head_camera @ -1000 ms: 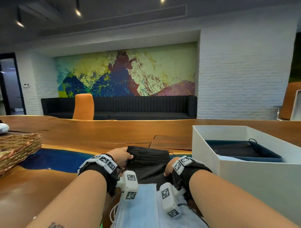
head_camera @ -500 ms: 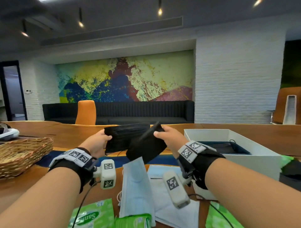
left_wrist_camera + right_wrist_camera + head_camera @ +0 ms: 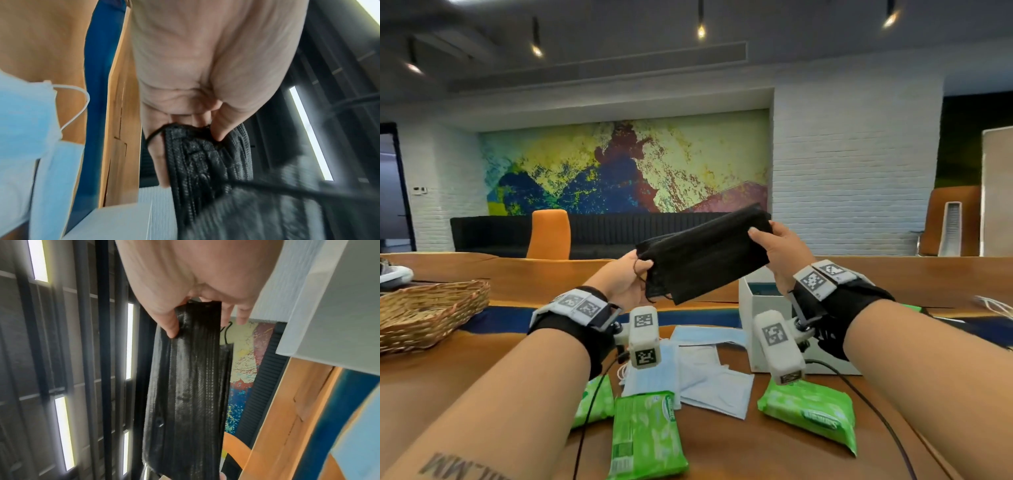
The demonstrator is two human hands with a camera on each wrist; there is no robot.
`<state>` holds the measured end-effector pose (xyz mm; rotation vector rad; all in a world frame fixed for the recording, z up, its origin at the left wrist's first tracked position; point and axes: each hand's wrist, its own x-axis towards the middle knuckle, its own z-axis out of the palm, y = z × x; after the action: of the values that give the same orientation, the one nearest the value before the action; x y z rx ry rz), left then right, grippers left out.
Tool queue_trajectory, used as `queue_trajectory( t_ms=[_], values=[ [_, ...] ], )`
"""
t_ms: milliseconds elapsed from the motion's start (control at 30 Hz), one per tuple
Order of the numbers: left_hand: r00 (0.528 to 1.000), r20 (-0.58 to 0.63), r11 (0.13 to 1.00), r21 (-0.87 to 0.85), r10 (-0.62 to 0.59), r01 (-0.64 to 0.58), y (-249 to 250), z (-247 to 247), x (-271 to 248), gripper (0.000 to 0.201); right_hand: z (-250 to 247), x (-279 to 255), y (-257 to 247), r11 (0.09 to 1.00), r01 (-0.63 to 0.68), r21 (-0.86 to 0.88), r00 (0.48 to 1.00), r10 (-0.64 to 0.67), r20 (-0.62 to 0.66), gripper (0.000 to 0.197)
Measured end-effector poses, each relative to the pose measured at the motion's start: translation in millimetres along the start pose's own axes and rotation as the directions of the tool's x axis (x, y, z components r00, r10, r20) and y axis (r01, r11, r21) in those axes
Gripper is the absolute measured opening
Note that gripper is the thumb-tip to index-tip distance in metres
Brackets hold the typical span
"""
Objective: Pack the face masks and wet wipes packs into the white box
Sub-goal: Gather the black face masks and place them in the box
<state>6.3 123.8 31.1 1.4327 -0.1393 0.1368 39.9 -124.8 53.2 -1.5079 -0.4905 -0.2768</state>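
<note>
Though tilted, black masks (image 3: 705, 253) lengthwise hand-to-hand.

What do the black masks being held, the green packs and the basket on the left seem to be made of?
Black masks: likely non-woven fabric, matte, with pleats and an embossed weave visible in the wrist views. Green packs: glossy plastic film, judging by its sheen and crinkles. Basket: woven wicker or similar fibre, as its strands show.

Head view looks forward and down over the counter (image 3: 722, 442); both wrist views look close along the palms at the same black masks (image 3: 705, 253).
</note>
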Motion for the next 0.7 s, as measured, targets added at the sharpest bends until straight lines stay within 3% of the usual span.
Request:
queue_trajectory(
  t_ms=[133,233,367,533,700],
  values=[
    [0.990,0.128,0.996,-0.056,-0.056,0.064,-19,33,-3,0.026,-22,-11,18,0.992,-0.105,-0.072,0.993,0.101,-0.064,0.012],
    [0.986,0.151,0.995,-0.053,-0.071,0.080,-28,48,-3,0.020,-40,-18,27,0.986,-0.166,-0.018,0.984,0.164,-0.072,0.010],
    [0.982,0.174,0.986,-0.135,-0.069,0.093,-35,57,-2,0.030,-60,-25,37,0.953,-0.279,0.118,0.955,0.288,-0.071,0.007],
    [0.983,0.162,0.982,-0.157,-0.082,0.108,-37,73,-5,0.035,-74,-36,50,0.937,-0.297,0.184,0.941,0.320,-0.110,0.011],
    [0.969,0.172,0.970,-0.133,-0.179,0.202,-42,96,-5,0.048,-82,-37,62,0.921,-0.327,0.211,0.914,0.365,-0.178,0.014]
  ],
)
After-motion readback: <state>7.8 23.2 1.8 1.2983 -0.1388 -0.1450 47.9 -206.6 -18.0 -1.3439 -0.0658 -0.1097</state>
